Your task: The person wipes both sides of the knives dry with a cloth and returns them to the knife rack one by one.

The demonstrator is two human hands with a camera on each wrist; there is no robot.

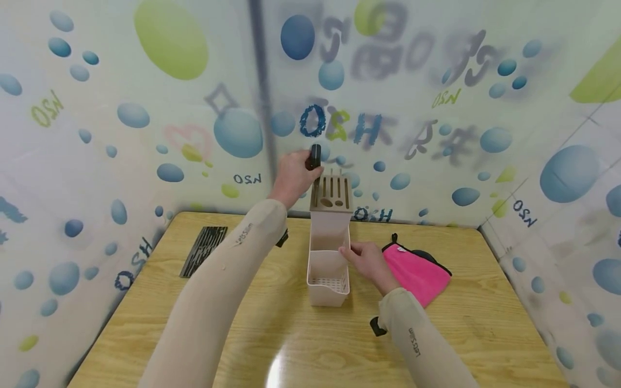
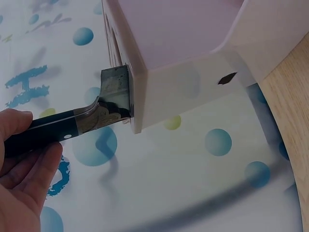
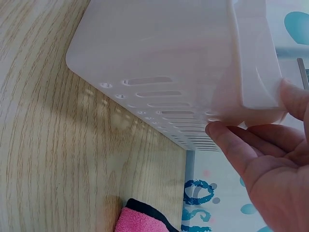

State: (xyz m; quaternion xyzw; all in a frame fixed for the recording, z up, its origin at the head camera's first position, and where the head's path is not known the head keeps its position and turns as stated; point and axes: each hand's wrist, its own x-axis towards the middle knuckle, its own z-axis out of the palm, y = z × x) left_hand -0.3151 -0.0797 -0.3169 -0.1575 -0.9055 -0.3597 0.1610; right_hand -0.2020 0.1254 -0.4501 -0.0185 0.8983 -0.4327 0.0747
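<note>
A pale pink knife holder [image 1: 330, 226] stands upright on the table, with a brown slotted top [image 1: 339, 186] and a lower open compartment [image 1: 328, 267] at its front. My left hand [image 1: 293, 175] grips the black handle of a kitchen knife [image 2: 48, 128] above the top's left side. Most of the blade is hidden inside the holder; a short dark stretch [image 2: 116, 89] shows between handle and slot. My right hand [image 1: 371, 264] pinches the holder's right wall, thumb at the rim and fingers [image 3: 231, 145] against the slotted outside.
A pink cloth [image 1: 417, 275] with black edging lies right of the holder, partly over a dark rounded thing [image 1: 427, 257]. At the left lies a flat black striped piece [image 1: 204, 250]. A patterned wall [image 1: 412, 134] rises close behind the holder at the table's [image 1: 262, 334] back edge.
</note>
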